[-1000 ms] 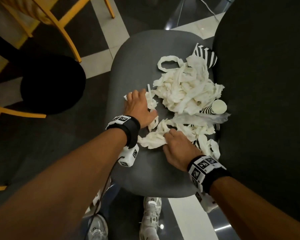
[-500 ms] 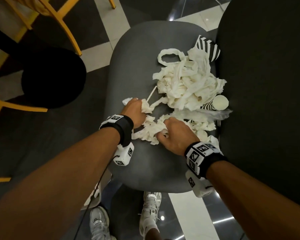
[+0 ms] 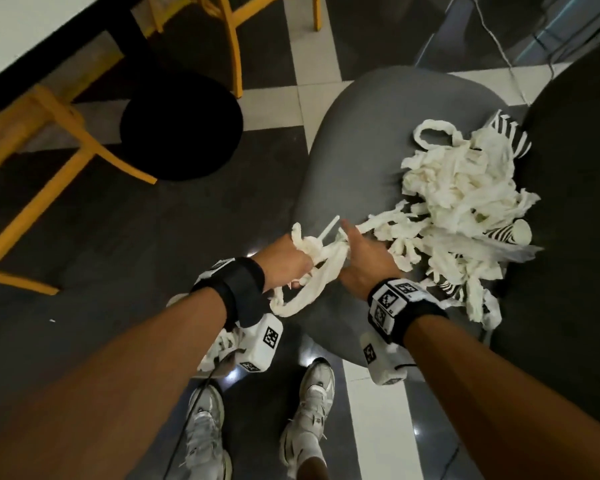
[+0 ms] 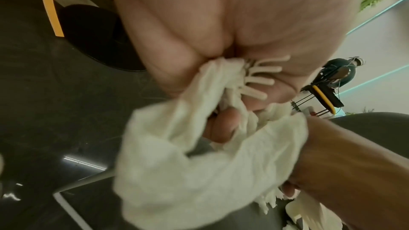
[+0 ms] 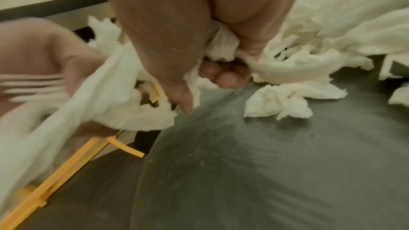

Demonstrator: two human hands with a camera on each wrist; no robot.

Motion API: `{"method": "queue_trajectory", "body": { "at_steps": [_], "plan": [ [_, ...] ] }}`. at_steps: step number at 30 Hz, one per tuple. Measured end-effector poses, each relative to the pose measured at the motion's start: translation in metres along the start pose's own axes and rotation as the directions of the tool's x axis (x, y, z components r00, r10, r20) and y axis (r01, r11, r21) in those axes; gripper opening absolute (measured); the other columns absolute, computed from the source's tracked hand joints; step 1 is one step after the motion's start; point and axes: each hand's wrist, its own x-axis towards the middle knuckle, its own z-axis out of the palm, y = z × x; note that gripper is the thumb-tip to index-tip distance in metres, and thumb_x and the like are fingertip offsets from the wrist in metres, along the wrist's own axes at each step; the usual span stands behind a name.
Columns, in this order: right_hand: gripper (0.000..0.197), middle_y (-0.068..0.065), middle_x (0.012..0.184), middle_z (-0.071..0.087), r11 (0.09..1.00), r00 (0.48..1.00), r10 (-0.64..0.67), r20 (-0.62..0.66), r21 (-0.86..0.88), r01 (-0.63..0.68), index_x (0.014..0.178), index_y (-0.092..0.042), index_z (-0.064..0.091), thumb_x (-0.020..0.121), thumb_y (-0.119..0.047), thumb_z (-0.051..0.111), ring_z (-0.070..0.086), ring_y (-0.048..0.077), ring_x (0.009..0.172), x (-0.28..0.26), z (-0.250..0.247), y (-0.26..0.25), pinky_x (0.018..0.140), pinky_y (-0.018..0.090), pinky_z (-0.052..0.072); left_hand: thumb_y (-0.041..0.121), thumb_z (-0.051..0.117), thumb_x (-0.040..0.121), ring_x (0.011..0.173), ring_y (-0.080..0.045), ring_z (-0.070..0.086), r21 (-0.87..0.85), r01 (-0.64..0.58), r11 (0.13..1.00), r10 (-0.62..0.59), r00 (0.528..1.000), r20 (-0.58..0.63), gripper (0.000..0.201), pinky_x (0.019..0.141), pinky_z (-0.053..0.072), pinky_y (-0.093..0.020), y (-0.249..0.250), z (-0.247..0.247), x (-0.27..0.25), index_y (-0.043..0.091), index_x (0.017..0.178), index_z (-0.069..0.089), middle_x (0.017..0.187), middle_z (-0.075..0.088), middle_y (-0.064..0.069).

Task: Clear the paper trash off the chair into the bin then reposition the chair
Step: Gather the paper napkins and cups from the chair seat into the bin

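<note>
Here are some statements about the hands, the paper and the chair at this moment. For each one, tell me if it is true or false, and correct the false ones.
1. The left hand grips crumpled white paper. True.
2. A white plastic fork is in the left hand with the paper. True.
3. The grey chair seat is already free of trash. False: a large paper pile lies on it.
4. The right hand rests flat and holds nothing. False: its fingers are curled round paper.
5. A striped paper cup lies beside the pile. True.
</note>
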Motion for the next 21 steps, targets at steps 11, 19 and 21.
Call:
{"method": "queue_trajectory", "body": {
  "at_steps": [11, 19, 21],
  "plan": [
    [0.012, -0.001, 0.089, 0.068, 0.915, 0.985, -0.134, -0.111, 0.368, 0.166, 0.093, -0.02, 0.071, 0.089, -0.021, 0.059, 0.065, 0.023, 0.084, -0.003, 0.029, -0.083, 0.075, 0.028, 0.048, 0.001, 0.05, 0.074, 0.068, -0.022, 0.058, -0.191, 0.06, 0.98, -0.113, 0.953, -0.281, 0.018, 0.066, 0.045, -0.036, -0.078, -0.055, -0.029, 0.015, 0.07, 0.06, 0.068, 0.058, -0.005],
    [0.03, -0.014, 0.06, 0.061, 0.837, 0.976, -0.18, 0.124, 0.54, 0.086, 0.066, -0.034, 0.059, 0.094, -0.024, 0.061, 0.06, 0.001, 0.062, 0.007, 0.128, -0.19, 0.066, 0.022, 0.051, 0.021, 0.05, 0.101, 0.062, -0.003, 0.061, -0.342, 0.038, 0.939, -0.155, 0.935, -0.32, 0.029, 0.072, 0.051, -0.029, -0.174, -0.093, -0.053, 0.018, 0.074, 0.062, 0.063, 0.065, 0.01],
    [0.024, 0.0, 0.075, 0.07, 0.872, 0.951, -0.174, 0.256, 0.489, 0.028, 0.072, -0.027, 0.066, 0.094, -0.021, 0.059, 0.067, 0.019, 0.076, 0.014, 0.177, -0.199, 0.078, 0.039, 0.057, 0.025, 0.051, 0.101, 0.069, -0.007, 0.066, -0.339, 0.11, 0.934, -0.221, 0.925, -0.308, 0.025, 0.072, 0.057, -0.024, -0.215, -0.102, -0.064, 0.014, 0.084, 0.066, 0.072, 0.07, 0.004]
  ]
}}
